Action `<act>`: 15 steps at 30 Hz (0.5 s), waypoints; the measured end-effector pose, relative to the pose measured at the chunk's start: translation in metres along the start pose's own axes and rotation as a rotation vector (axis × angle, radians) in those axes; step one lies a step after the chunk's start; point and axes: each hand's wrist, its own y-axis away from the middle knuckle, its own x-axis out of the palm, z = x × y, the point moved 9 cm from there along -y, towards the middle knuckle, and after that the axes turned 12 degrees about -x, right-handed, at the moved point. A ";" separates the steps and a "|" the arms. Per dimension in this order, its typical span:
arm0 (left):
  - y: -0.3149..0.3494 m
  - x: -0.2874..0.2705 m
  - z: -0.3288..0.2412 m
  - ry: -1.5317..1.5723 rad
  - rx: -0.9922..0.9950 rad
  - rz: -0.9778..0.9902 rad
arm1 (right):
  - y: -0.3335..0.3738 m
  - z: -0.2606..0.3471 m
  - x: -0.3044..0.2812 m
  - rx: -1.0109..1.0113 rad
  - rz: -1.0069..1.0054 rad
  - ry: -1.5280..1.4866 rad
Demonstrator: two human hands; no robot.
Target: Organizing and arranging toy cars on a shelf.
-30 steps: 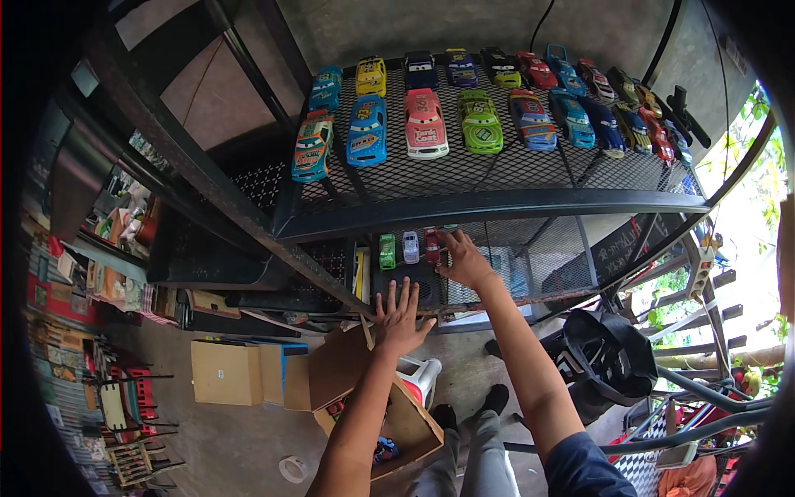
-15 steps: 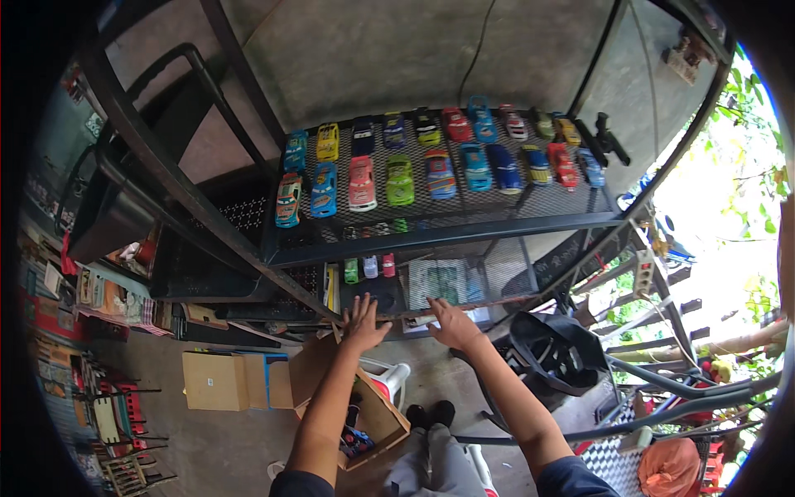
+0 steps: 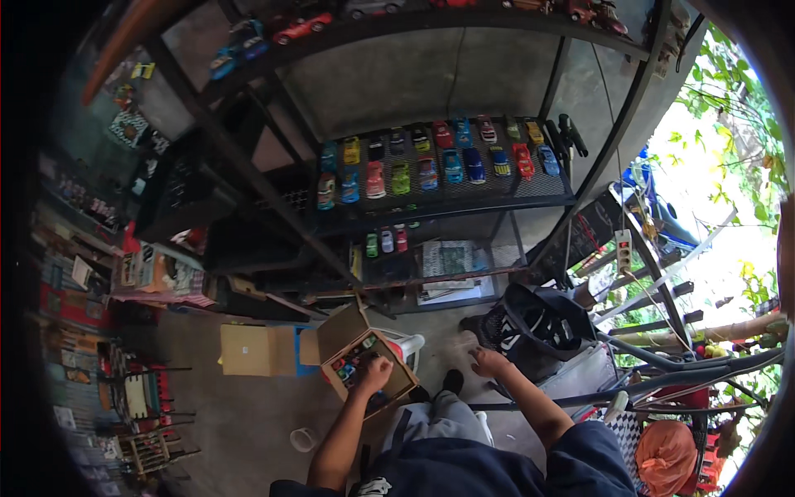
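Observation:
My left hand (image 3: 377, 374) is over an opened cardboard box (image 3: 404, 383), its fingers curled in; what they hold, if anything, is hidden. Small coloured toy cars (image 3: 351, 361) lie inside the box beside that hand. My right hand (image 3: 490, 363) is held above the floor, close to a dark bag (image 3: 546, 340), with its fingertips smeared by motion. On the black mesh shelf (image 3: 513, 189) ahead, toy cars are lined up in two rows, among them a lime green car (image 3: 401, 177) and a red car (image 3: 523, 161). Neither hand touches the shelf.
A lower shelf carries a few small cars (image 3: 387, 241) and printed papers (image 3: 447, 259). More model cars, one red (image 3: 303, 30), stand on the top shelf. A white stool (image 3: 407, 345) shows beside the box. Another opened carton (image 3: 257, 349) lies on the floor at left.
Both hands have drawn back and down from the shelf front, where their fingers were spread. The left is now at the box with fingers curled. The view has shifted, bringing in the top shelf.

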 end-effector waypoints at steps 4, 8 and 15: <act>0.048 -0.001 0.021 0.059 -0.177 0.150 | 0.020 0.003 0.061 0.054 0.151 -0.090; 0.077 -0.002 0.060 0.021 -0.261 0.189 | 0.035 0.017 0.108 0.123 0.252 -0.104; 0.075 0.000 0.125 0.223 -0.259 0.144 | 0.043 0.040 0.133 0.302 0.204 -0.157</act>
